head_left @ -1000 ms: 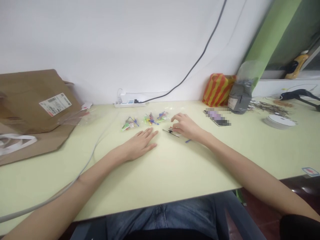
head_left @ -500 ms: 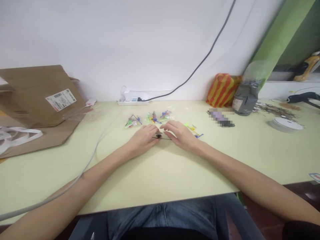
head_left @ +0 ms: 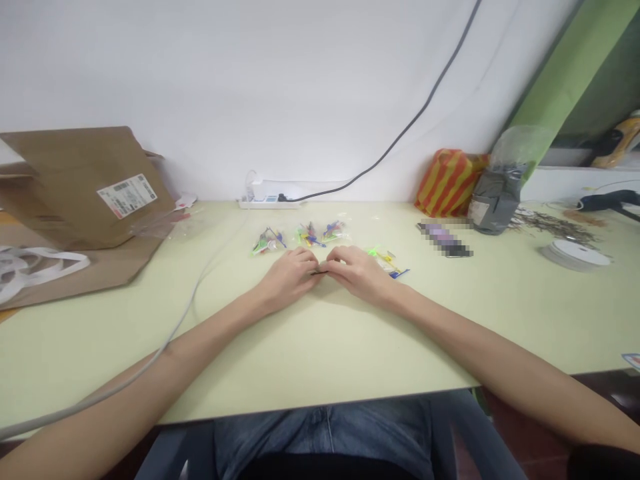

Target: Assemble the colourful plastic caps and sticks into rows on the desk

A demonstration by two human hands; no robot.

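My left hand (head_left: 290, 279) and my right hand (head_left: 357, 273) meet at the middle of the pale green table (head_left: 330, 340). Both pinch a small thin dark piece (head_left: 320, 272) between their fingertips, low over the table top. Just behind the hands lie three small clear bags of coloured plastic parts (head_left: 300, 237). A few loose coloured parts (head_left: 387, 260) lie to the right of my right hand.
A brown paper bag (head_left: 85, 193) and white straps (head_left: 35, 260) are at the left. A grey cable (head_left: 195, 300) runs across the table. A power strip (head_left: 270, 200) sits at the wall. At the right stand a striped bag (head_left: 447, 181), a grey pouch (head_left: 493, 197) and a white reel (head_left: 575, 253).
My right hand has moved left from the right side and my left hand has lifted off the table; both have closed together on the small dark piece.
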